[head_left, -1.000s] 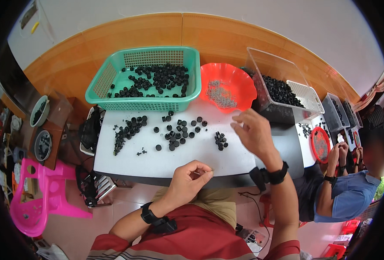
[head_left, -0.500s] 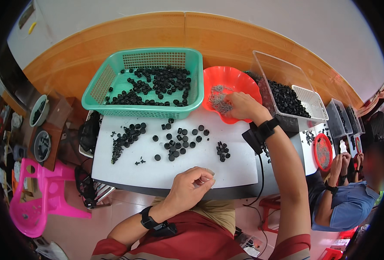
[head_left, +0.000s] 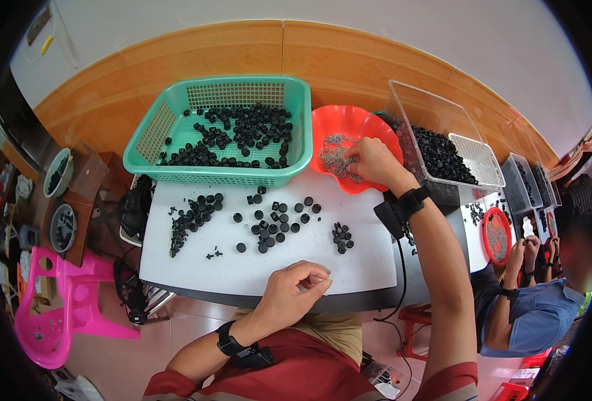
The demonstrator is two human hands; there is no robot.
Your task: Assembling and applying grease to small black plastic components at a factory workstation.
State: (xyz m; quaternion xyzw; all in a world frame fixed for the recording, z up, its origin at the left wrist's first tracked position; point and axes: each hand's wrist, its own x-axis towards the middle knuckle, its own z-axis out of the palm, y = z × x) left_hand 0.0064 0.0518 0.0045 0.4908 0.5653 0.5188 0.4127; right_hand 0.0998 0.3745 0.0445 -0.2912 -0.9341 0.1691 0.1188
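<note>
My right hand point(head_left: 373, 160) reaches into the red scalloped bowl point(head_left: 349, 123), its fingers pinching at the pile of small grey metal pieces point(head_left: 334, 157) there. My left hand point(head_left: 296, 291) hovers at the near edge of the white table point(head_left: 242, 267), fingers curled with thumb and forefinger pinched together; whether a tiny part sits between them I cannot tell. Small black round parts point(head_left: 272, 220) lie scattered on the table ahead of the left hand, with a small cluster point(head_left: 341, 237) to the right.
A green mesh basket point(head_left: 156, 127) with several black parts stands at the back. A clear plastic bin point(head_left: 443, 113) of black parts is at the right. Another person point(head_left: 536, 294) works at the right. A pink plastic stool point(head_left: 49, 307) is at the left.
My right hand has moved from above the table's right side up and back into the red bowl. My left hand stays at the near edge.
</note>
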